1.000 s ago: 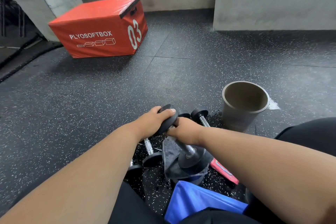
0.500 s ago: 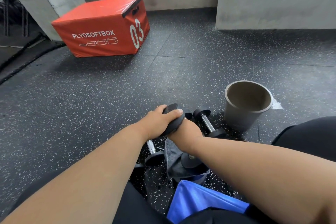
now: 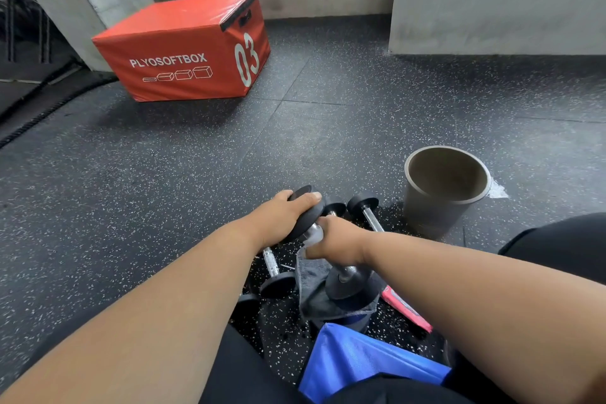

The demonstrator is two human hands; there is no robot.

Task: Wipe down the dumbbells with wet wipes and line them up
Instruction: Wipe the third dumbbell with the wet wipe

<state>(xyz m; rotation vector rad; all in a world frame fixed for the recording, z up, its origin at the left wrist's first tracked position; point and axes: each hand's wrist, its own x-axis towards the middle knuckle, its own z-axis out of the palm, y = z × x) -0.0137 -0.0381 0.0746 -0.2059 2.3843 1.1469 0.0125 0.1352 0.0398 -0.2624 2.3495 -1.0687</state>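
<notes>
Far left, the orange padded plyo box (image 3: 183, 52) stands well away, with wide bare speckled rubber floor (image 3: 164, 180) between it and the work: room for a row there. Nearer, two small black-ended dumbbells with metal handles (image 3: 273, 269) lie unaligned. The left hand (image 3: 282, 218) has its grip clamped on the upper black head of the tilted dumbbell (image 3: 341, 279); the right hand (image 3: 337, 238) pinches a pale wet wipe (image 3: 313, 236) round its handle. Its lower head rests on a grey cloth (image 3: 314, 289). Another dumbbell (image 3: 365, 208) lies beside the grey round bin (image 3: 439, 193). I judge wiping mid-way, lining-up unstarted.
</notes>
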